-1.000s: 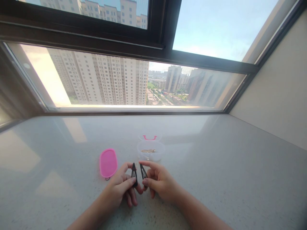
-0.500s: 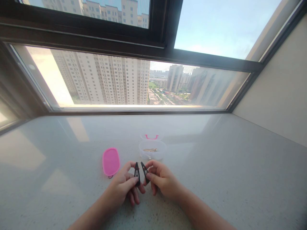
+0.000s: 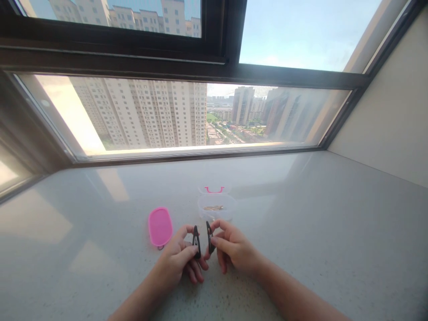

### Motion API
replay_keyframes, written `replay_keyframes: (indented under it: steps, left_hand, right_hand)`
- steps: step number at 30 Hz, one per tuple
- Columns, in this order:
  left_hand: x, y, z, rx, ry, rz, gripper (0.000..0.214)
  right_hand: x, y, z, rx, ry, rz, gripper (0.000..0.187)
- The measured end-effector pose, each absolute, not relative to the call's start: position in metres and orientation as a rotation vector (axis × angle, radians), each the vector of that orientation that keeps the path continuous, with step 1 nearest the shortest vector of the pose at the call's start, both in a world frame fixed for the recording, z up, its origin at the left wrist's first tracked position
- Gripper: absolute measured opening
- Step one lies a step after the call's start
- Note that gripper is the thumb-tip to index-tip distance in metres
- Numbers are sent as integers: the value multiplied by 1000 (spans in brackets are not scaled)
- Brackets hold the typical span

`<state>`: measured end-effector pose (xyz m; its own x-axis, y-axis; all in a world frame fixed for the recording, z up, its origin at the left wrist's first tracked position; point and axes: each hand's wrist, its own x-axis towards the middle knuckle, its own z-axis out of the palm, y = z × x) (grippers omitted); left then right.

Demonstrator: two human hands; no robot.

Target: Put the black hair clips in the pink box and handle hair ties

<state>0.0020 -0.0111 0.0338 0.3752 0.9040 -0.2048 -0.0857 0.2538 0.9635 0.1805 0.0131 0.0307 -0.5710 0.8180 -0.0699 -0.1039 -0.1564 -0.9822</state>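
Between the thumb and fingers of my left hand [image 3: 179,256] is a black snap hair clip [image 3: 196,243], its narrow end pointing up. My right hand [image 3: 232,245] pinches a second black snap hair clip [image 3: 210,238], turned more edge-on. The two clips are side by side with a small gap between them. Just beyond my hands stands a clear plastic box [image 3: 230,207] with thin gold-coloured hairpins [image 3: 214,207] inside. A pink lid [image 3: 160,226] lies flat to the left of it, near my left hand, with a small dark loop at its near edge.
A pink handle [image 3: 214,190] shows at the far side of the box. Everything rests on a pale speckled sill [image 3: 317,232]. The dark window frame [image 3: 200,158] runs along its back, and a white wall [image 3: 397,125] rises at the right.
The clip in my right hand has turned more upright, and the gap between the clips' tips has widened. The whole view has shifted and tilted slightly. The box and lid keep their places.
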Motion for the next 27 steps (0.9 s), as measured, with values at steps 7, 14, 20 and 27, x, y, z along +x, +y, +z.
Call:
replay_keyframes:
  steps: [7, 14, 20, 27]
  left_hand:
    - [3, -11, 33, 1106, 957, 828, 26]
    - [3, -12, 36, 1115, 980, 813, 28]
    - [3, -10, 33, 1118, 957, 795, 27]
    - [2, -10, 31, 1126, 949, 796, 27]
  right_hand:
    - [179, 12, 30, -839, -1443, 1769, 28]
    - [177, 11, 32, -846, -1466, 1745, 20]
    - [178, 11, 34, -897, -1488, 1728, 20]
    - [178, 10, 36, -917, -1495, 1732, 22]
